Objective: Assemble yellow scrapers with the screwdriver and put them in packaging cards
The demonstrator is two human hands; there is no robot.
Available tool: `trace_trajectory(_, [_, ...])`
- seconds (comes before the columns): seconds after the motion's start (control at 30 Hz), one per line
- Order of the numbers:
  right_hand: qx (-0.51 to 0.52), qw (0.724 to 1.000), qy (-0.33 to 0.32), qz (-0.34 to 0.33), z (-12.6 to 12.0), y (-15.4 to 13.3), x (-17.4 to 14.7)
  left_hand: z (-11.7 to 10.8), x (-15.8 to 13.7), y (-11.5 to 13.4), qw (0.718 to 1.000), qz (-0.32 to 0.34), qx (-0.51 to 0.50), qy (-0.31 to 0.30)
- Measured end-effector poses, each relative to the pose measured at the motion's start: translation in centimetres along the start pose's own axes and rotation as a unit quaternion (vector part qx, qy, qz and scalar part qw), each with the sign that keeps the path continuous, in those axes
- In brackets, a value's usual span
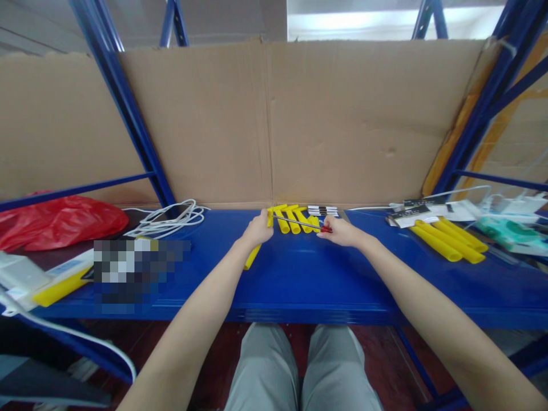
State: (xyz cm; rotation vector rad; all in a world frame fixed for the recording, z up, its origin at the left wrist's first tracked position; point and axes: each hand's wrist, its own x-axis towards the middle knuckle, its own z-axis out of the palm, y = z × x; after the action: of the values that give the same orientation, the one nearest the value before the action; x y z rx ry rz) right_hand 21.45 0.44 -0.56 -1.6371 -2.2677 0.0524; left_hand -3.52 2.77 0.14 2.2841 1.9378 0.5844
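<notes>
My left hand (258, 229) is closed around a yellow plastic tube-like handle (252, 258), whose lower end sticks out below the fingers and whose top shows above them. In my right hand (340, 231) is a screwdriver (297, 221), gripped by its dark red handle. Its long metal shaft points left, and the tip reaches the top of the yellow handle; exact contact is too small to tell. Just behind the shaft lie several similar yellow handles (294, 225) with angled heads, side by side. Small yellow pieces (314, 222) lie near my right hand.
A blue metal shelf (317, 279) forms the work surface, backed by cardboard (342, 125). Black-and-white packets (322, 211) lie behind my right hand. Yellow tubes (440, 240) and a green pack (509, 233) sit right; coiled white cable (184, 220) and a red bag (64, 220) sit left.
</notes>
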Motion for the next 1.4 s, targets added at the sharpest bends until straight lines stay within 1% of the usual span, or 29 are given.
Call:
trace_trajectory(0.1, [0.008, 0.998, -0.054, -0.028, -0.1, -0.1, 0.1, 0.0, 0.0, -0.1, 1.000, -0.001, 0.000, -0.001])
trace_trajectory(0.17, [0.004, 0.997, -0.066, -0.038, -0.2, -0.2, 0.2, 0.1, 0.1, -0.2, 1.000, 0.000, 0.000, 0.000])
trace_trajectory(0.23, [-0.011, 0.999, -0.044, -0.027, -0.3, -0.3, 0.2, 0.2, 0.1, -0.2, 1.000, 0.004, -0.005, 0.001])
trace_trajectory(0.33, [-0.023, 1.000, -0.002, 0.015, -0.3, -0.4, 0.1, 0.2, 0.1, -0.2, 1.000, 0.009, -0.015, 0.004])
trace_trajectory(0.4, [-0.010, 0.999, 0.002, 0.034, -0.4, -0.4, 0.0, 0.2, 0.1, -0.2, 1.000, 0.012, -0.018, 0.006])
trace_trajectory(0.47, [0.020, 0.999, -0.017, 0.030, -0.5, -0.3, -0.1, 0.1, 0.1, -0.1, 1.000, 0.012, -0.017, 0.006])
trace_trajectory(0.57, [0.078, 0.994, -0.081, 0.009, -0.7, -0.2, -0.1, 0.0, 0.1, -0.2, 1.000, 0.004, -0.016, 0.004])
trace_trajectory(0.63, [0.088, 0.991, -0.099, -0.003, -0.7, -0.1, 0.0, 0.0, 0.1, -0.2, 1.000, -0.003, -0.015, 0.003])
trace_trajectory(0.67, [0.083, 0.992, -0.090, -0.008, -0.7, 0.0, 0.0, 0.1, 0.2, -0.3, 1.000, -0.007, -0.014, 0.004])
trace_trajectory(0.73, [0.072, 0.996, -0.050, -0.013, -0.5, 0.1, 0.1, 0.2, 0.2, -0.4, 1.000, -0.008, -0.014, 0.007])
trace_trajectory(0.8, [0.078, 0.997, -0.027, -0.003, -0.1, 0.3, 0.2, 0.3, 0.2, -0.4, 1.000, -0.004, -0.014, 0.011])
trace_trajectory(0.87, [0.089, 0.996, -0.023, 0.000, 0.2, 0.6, 0.2, 0.3, 0.2, -0.5, 1.000, -0.001, -0.017, 0.015])
trace_trajectory(0.97, [0.092, 0.995, -0.018, -0.028, 0.5, 0.7, 0.2, 0.3, 0.2, -0.6, 0.999, -0.005, -0.030, 0.020])
trace_trajectory(1.03, [0.104, 0.993, -0.033, -0.043, 0.3, 0.6, 0.2, 0.4, 0.3, -0.7, 0.999, -0.006, -0.044, 0.024])
trace_trajectory(1.1, [0.120, 0.989, -0.072, -0.044, 0.0, 0.5, 0.1, 0.4, 0.4, -0.8, 0.998, -0.006, -0.060, 0.031])
trace_trajectory(1.17, [0.113, 0.988, -0.091, -0.045, -0.2, 0.3, 0.0, 0.5, 0.6, -0.9, 0.997, -0.005, -0.075, 0.036])
trace_trajectory(1.2, [0.099, 0.991, -0.082, -0.045, -0.3, 0.3, 0.0, 0.6, 0.6, -1.0, 0.996, -0.006, -0.079, 0.037])
trace_trajectory(1.33, [0.043, 0.999, -0.006, -0.031, -0.1, 0.2, 0.1, 0.7, 0.8, -1.2, 0.996, -0.003, -0.082, 0.038])
trace_trajectory(1.4, [0.031, 0.999, 0.008, -0.024, 0.0, 0.2, 0.1, 0.7, 0.8, -1.2, 0.996, 0.004, -0.080, 0.036])
